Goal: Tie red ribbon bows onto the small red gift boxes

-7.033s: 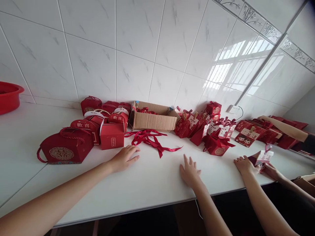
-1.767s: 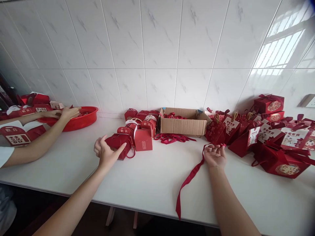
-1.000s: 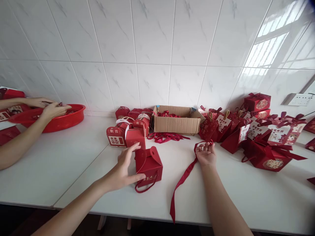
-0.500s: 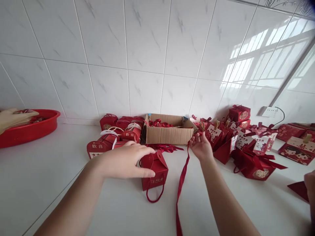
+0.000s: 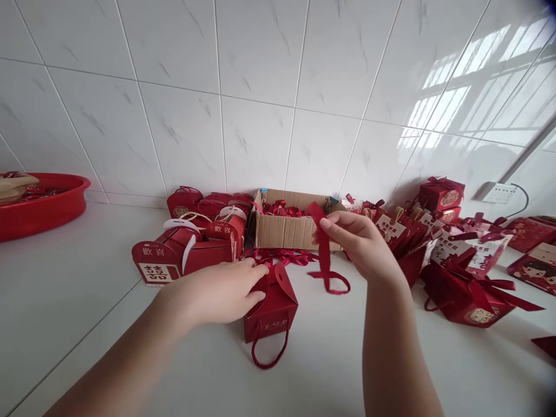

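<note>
A small dark red gift box stands on the white counter in front of me, its flaps folded at the top and a rope handle hanging down its front. My left hand grips its upper left side, a flap edge between thumb and fingers; the other fingertips are partly hidden. To the right and higher, my right hand pinches a red ribbon between thumb and fingers. The ribbon's short end sticks up past the thumb, and its lower part hangs in a loop above the counter.
Behind stands a cardboard box of red ribbons, with loose ribbons before it. Red boxes crowd the left; decorated, ribboned boxes fill the right. Far left, another person's gloved hand reaches into a red basin.
My right hand has lifted the ribbon and drawn it left and nearer; its long tail no longer trails down the counter. My left hand has closed in on the gift box. The view has shifted slightly.
</note>
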A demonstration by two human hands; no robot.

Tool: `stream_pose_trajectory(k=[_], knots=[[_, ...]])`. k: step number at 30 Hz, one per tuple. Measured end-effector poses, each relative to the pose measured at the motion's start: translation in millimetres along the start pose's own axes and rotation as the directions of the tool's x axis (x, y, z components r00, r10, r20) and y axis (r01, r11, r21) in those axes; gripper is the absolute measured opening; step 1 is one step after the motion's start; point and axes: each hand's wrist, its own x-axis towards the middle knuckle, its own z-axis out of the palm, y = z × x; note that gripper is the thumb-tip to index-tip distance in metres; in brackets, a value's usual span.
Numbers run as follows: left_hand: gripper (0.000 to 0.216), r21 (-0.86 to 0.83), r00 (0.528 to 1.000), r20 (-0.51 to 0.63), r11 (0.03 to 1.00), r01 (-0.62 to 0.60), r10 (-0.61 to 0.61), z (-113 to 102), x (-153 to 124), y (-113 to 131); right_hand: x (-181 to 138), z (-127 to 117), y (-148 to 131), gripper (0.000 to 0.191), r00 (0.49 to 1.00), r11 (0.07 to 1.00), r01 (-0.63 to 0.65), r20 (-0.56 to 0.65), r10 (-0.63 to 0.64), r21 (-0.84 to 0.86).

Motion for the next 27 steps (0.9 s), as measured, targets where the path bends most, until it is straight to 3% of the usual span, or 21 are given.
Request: stream_pose_trajectory(k=[3, 5, 9, 11, 21, 27], knots=[[0.037, -0.031, 1.000, -0.018, 0.999, -0.012, 0.011, 8, 3, 1, 4, 2, 10, 0.029, 0.992, 0.997, -0.076, 0.098, 0.075, 0.013], [0.040, -0.003, 0.999, -0.021, 0.999, -0.032, 0.032, 12, 6, 3, 4, 0, 10, 0.032, 0.954, 0.987, -0.138, 0.255, 0.155, -0.082], [0.052, 0.137, 0.995, 0.101, 0.990, -0.018, 0.004, 13, 11, 6, 1, -7, 8, 0.036, 0.745, 0.917, -0.228, 0.547, 0.380, -0.327], [0.055, 0.141, 0.992, 0.128, 0.990, -0.007, -0.011, 12, 13, 8, 0, -8, 8, 0.037, 0.689, 0.909, -0.233, 0.601, 0.405, -0.346], [0.053, 0.223, 0.951, 0.293, 0.974, 0.031, -0.097, -4, 8, 25, 5, -9, 13, 0.036, 0.698, 0.935, -0.291, 0.623, 0.352, -0.202], [0.053, 0.206, 0.951, 0.290, 0.978, 0.045, -0.105, -4, 5, 23, 8, -10, 26, 0.037, 0.734, 0.928, -0.285, 0.568, 0.372, -0.238]])
